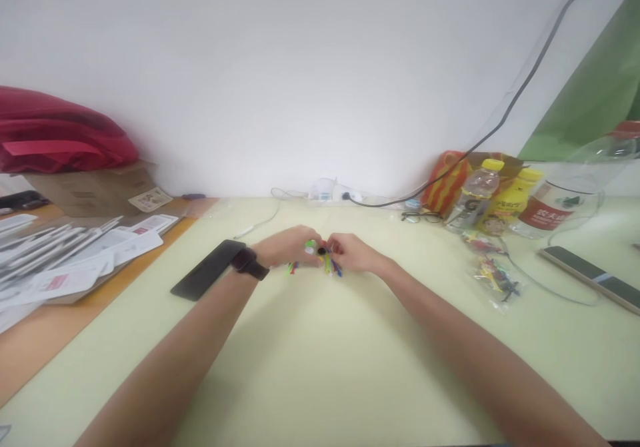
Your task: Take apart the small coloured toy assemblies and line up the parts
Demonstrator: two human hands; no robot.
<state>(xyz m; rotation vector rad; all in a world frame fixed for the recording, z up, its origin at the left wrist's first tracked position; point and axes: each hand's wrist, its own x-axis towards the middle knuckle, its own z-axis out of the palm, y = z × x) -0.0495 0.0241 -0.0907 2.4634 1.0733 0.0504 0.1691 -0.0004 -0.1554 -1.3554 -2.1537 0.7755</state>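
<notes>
Plastic pieces in green, yellow, red and blue are lying between and just below the fingertips. Left hand is curving over the cluster from 9 o'clock; right hand is meeting it from 3 o'clock, fingers bunching. Whether either hand is pinching a piece cannot be told. Black round part is sitting between both sets of fingertips. Smartwatch is encircling the left wrist.

Left grip just beside right grip
</notes>
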